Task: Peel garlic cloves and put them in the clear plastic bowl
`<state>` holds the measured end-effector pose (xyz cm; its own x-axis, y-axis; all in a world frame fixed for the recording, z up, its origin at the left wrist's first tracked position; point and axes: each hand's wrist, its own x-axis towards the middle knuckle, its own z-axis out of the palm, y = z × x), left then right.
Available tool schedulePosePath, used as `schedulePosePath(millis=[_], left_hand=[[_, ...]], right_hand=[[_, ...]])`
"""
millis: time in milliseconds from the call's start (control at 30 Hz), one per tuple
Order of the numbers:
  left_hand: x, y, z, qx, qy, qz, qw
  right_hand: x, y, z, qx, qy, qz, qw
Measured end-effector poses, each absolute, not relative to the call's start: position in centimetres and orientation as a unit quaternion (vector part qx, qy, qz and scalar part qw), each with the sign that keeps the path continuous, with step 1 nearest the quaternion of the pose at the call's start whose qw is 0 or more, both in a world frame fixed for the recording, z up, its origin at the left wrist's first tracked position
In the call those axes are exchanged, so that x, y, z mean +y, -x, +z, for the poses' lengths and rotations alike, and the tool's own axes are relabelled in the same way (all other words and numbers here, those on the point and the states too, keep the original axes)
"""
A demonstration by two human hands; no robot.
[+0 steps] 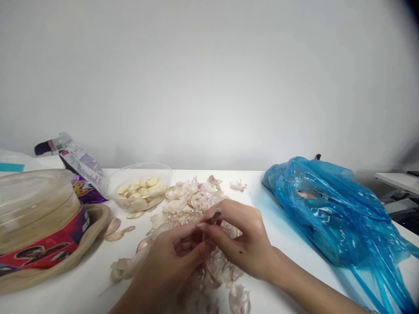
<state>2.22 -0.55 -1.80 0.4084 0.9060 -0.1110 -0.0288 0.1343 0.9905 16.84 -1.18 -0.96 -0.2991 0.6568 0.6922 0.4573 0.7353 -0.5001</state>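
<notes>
Both hands meet over a heap of garlic skins [191,196] on the white table. My right hand [244,237] pinches a small metal blade [215,216] between thumb and forefinger; the rest of the tool is hidden. My left hand [170,257] is closed, its fingers curled and its thumb against the right fingertips. Whatever it grips is covered by the fingers. Beyond it to the left, a clear plastic bowl [113,179] holds several peeled garlic cloves [140,192]. A few unpeeled garlic cloves [113,227] lie left of the heap.
At the left stands a large clear tub with a red label [49,244], inside a brown rim. A purple wrapper [88,189] lies behind it. A crumpled blue plastic bag [330,209] takes up the right side. A pale wall [209,87] rises behind the table.
</notes>
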Motion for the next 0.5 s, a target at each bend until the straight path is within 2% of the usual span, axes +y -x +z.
schedulePosePath(millis=[500], left_hand=[[-0.73,-2.08,-2.74,0.391,-0.545,0.375,0.640]], right_hand=[[-0.75,-16.65,-0.72,-0.801,0.320,0.101,0.496]])
